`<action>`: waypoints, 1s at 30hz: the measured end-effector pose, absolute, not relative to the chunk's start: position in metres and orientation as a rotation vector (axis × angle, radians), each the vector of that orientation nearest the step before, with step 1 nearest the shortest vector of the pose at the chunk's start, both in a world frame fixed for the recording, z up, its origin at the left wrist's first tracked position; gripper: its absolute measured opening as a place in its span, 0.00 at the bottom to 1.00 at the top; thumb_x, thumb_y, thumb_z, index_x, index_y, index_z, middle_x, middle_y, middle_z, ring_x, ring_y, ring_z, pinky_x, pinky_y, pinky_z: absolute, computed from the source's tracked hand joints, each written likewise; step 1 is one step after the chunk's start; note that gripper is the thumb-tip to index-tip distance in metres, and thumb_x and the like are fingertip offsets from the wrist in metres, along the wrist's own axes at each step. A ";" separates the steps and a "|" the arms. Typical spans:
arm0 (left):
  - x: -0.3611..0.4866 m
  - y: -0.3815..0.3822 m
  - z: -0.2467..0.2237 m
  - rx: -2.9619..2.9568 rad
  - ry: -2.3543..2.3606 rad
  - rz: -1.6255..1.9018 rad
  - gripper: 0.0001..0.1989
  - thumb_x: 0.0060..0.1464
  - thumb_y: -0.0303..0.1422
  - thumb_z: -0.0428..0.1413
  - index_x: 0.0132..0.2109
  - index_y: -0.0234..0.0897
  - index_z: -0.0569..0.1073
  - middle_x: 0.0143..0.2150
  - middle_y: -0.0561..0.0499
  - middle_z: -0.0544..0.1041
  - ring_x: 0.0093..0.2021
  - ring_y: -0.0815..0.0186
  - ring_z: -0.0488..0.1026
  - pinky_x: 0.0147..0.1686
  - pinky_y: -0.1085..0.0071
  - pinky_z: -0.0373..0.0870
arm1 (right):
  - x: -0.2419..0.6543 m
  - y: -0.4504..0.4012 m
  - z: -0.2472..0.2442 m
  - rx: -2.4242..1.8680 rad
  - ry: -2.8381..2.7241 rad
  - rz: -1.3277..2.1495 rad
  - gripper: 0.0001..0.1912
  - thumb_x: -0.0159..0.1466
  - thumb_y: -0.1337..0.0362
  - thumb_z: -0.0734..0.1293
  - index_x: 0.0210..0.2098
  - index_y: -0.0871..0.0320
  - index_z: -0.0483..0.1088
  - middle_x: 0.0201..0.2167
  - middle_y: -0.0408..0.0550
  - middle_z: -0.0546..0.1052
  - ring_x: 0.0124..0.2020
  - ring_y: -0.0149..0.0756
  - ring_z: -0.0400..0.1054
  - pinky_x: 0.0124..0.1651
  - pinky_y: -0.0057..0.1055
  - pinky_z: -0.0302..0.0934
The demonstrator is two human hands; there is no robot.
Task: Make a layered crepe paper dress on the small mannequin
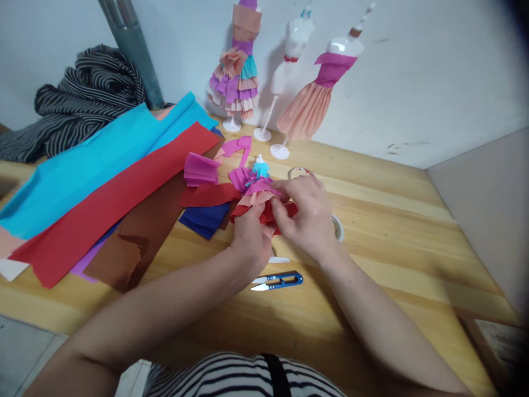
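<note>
A small paper dress lies low over the table, with a turquoise top and skirt layers of magenta, peach and red crepe paper. A white knob shows above the top, like the neck of a small dress form. My left hand grips the skirt's lower layers from the near side, thumb on the peach and red paper. From the right, my right hand pinches the skirt's edge between thumb and fingers. Both hands partly hide the skirt. Blue-handled thread snips lie just below the hands.
Crepe paper sheets, turquoise, red and brown, spread across the left. Folded magenta and blue pieces lie closer. Three dress forms stand by the wall. Tape rolls, a bottle and striped cloth surround the work.
</note>
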State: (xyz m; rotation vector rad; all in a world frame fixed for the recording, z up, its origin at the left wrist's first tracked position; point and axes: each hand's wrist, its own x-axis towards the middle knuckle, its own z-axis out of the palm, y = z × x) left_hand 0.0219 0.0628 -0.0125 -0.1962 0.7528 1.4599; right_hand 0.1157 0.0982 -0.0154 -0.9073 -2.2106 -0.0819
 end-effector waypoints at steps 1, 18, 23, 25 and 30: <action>0.022 0.063 -0.012 -0.198 0.750 1.471 0.11 0.53 0.18 0.51 0.37 0.34 0.73 0.29 0.53 0.77 0.30 0.73 0.75 0.37 0.76 0.69 | 0.116 0.098 -0.016 -0.887 -2.246 -0.132 0.06 0.58 0.71 0.62 0.33 0.55 0.68 0.24 0.45 0.70 0.30 0.41 0.66 0.45 0.45 0.61; 0.018 0.058 -0.014 -0.193 0.628 1.488 0.10 0.54 0.24 0.47 0.33 0.34 0.73 0.30 0.51 0.77 0.31 0.69 0.74 0.36 0.71 0.69 | 0.123 0.099 -0.003 -0.844 -2.130 0.296 0.10 0.63 0.67 0.61 0.40 0.56 0.74 0.31 0.50 0.71 0.36 0.40 0.67 0.38 0.40 0.63; 0.017 0.058 -0.015 -0.186 0.596 1.512 0.09 0.51 0.24 0.48 0.32 0.35 0.72 0.29 0.52 0.76 0.28 0.71 0.72 0.32 0.74 0.67 | 0.126 0.104 -0.004 -0.746 -2.348 0.195 0.16 0.64 0.69 0.57 0.44 0.55 0.74 0.37 0.53 0.72 0.41 0.44 0.65 0.45 0.47 0.60; 0.016 0.059 -0.015 -0.180 0.597 1.514 0.07 0.51 0.24 0.49 0.31 0.35 0.71 0.28 0.53 0.75 0.27 0.71 0.71 0.30 0.75 0.66 | 0.125 0.105 -0.005 -0.732 -2.369 0.178 0.16 0.64 0.69 0.57 0.41 0.56 0.75 0.36 0.53 0.73 0.39 0.44 0.65 0.44 0.47 0.59; 0.015 0.060 -0.012 -0.205 0.591 1.525 0.06 0.52 0.25 0.50 0.30 0.35 0.70 0.28 0.53 0.73 0.28 0.72 0.70 0.31 0.76 0.65 | 0.125 0.105 -0.007 -0.733 -2.374 0.193 0.16 0.64 0.69 0.57 0.40 0.56 0.76 0.34 0.53 0.74 0.38 0.43 0.66 0.43 0.47 0.60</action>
